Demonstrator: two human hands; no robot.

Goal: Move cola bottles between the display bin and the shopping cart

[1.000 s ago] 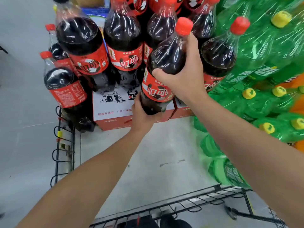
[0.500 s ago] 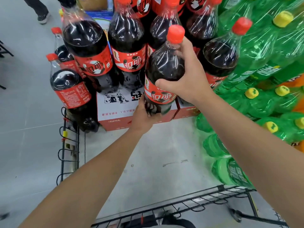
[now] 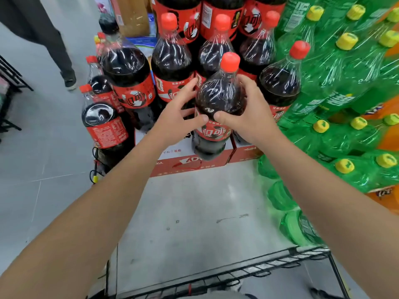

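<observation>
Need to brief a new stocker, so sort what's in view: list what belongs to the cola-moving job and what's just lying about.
Job:
- held cola bottle
- left hand
- right hand
- stacked cola bottles
- shopping cart

Lying about:
- green soda bottles
- red cartons
- cardboard box

White Chinese characters "可口" were seen on the held cola bottle's red label [image 3: 213, 132]. Other printing on neighbouring labels and the red carton [image 3: 183, 165] was too blurred for reading.

Glossy clear plastic cola bottle [image 3: 218, 104]; black wire-metal cart [image 3: 237, 270]; matt cardboard box [image 3: 187, 162].
</observation>
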